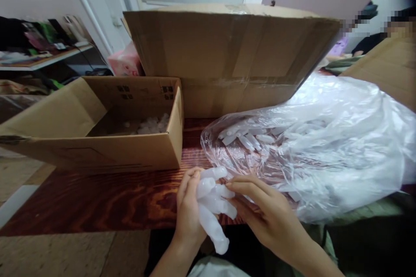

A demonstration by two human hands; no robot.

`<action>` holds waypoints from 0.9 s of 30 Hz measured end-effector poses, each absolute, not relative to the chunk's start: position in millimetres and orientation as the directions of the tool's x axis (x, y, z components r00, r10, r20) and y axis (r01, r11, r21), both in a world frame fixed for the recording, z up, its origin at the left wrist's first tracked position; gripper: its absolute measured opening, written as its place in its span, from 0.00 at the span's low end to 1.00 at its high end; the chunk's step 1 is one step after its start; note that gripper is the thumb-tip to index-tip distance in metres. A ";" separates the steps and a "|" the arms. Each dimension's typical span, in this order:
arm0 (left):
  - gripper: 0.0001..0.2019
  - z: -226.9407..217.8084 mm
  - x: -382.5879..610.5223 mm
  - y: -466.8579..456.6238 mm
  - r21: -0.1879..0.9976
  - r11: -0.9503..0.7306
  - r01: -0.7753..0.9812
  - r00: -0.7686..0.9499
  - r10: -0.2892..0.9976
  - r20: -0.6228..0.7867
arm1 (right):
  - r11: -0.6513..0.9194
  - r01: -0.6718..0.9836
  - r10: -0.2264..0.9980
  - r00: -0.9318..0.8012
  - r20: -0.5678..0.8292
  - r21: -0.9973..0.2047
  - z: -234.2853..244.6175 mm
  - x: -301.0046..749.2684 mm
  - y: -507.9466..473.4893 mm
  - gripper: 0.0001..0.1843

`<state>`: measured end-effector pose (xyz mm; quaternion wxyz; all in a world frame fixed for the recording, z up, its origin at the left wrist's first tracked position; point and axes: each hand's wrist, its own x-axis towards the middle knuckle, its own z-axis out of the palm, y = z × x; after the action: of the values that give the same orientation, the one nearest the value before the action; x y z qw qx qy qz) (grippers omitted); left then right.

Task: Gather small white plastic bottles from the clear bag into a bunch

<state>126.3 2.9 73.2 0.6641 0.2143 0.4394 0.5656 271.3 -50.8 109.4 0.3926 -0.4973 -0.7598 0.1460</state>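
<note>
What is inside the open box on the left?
A heap of small white plastic pieces lies in the back right corner of the box. Its front wall and left flap cover most of the bottom.

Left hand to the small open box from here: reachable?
Probably yes. The left hand, gripping white tubes, sits near the small open box; only bare table lies between, and its top is open.

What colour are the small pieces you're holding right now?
Translucent white, frosted-looking; the head view shows the small pieces bunched in the left hand.
</note>
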 end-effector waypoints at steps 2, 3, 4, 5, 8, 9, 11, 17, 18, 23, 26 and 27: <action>0.11 73.8 126.2 1.7 0.778 0.268 -0.568 -0.008 0.944 -0.331 | 0.481 0.631 0.868 -0.244 0.434 -0.608 109.5 270.5 -50.3 0.14; 0.12 74.4 125.9 1.2 0.781 0.269 -0.564 0.001 0.946 -0.325 | 0.492 0.636 0.862 -0.260 0.435 -0.594 109.6 269.8 -50.3 0.14; 0.12 75.0 125.7 0.6 0.788 0.267 -0.555 0.005 0.948 -0.318 | 0.501 0.644 0.857 -0.274 0.438 -0.578 109.8 269.0 -50.3 0.14; 0.12 75.6 125.5 -0.3 0.797 0.260 -0.544 0.000 0.951 -0.310 | 0.506 0.657 0.853 -0.283 0.439 -0.559 109.9 268.2 -50.1 0.13; 0.12 75.6 125.9 -4.5 0.812 0.261 -0.522 0.004 0.953 -0.304 | 0.462 0.749 0.860 -0.249 0.444 -0.475 109.6 267.1 -48.7 0.08; 0.12 75.0 126.4 -6.2 0.809 0.276 -0.519 0.023 0.951 -0.309 | 0.431 0.783 0.868 -0.224 0.443 -0.449 109.5 267.2 -48.2 0.11; 0.12 73.3 127.2 -9.4 0.794 0.313 -0.522 0.068 0.942 -0.327 | 0.372 0.807 0.898 -0.187 0.399 -0.460 109.8 267.8 -48.4 0.15; 0.13 68.1 124.6 -9.8 0.753 0.346 -0.559 0.109 0.932 -0.346 | 0.295 0.699 0.955 -0.200 0.218 -0.651 113.6 267.8 -57.1 0.05; 0.13 67.5 123.5 -8.9 0.740 0.361 -0.567 0.127 0.926 -0.355 | 0.330 0.694 0.944 -0.231 0.237 -0.640 114.3 267.6 -58.3 0.07; 0.12 66.6 119.5 -4.1 0.679 0.431 -0.594 0.206 0.898 -0.390 | 0.483 0.647 0.875 -0.382 0.297 -0.590 112.8 267.2 -57.1 0.15; 0.14 67.5 118.9 -4.0 0.672 0.438 -0.597 0.199 0.893 -0.405 | 0.469 0.711 0.883 -0.357 0.306 -0.524 106.6 266.7 -53.6 0.10; 0.14 67.9 118.8 -4.6 0.676 0.436 -0.594 0.193 0.893 -0.407 | 0.445 0.759 0.891 -0.319 0.324 -0.476 104.7 266.6 -52.7 0.09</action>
<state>118.8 -4.6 67.9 0.7488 0.1884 0.3968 0.4963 266.6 -52.7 104.7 0.2775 -0.5134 -0.8033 0.1188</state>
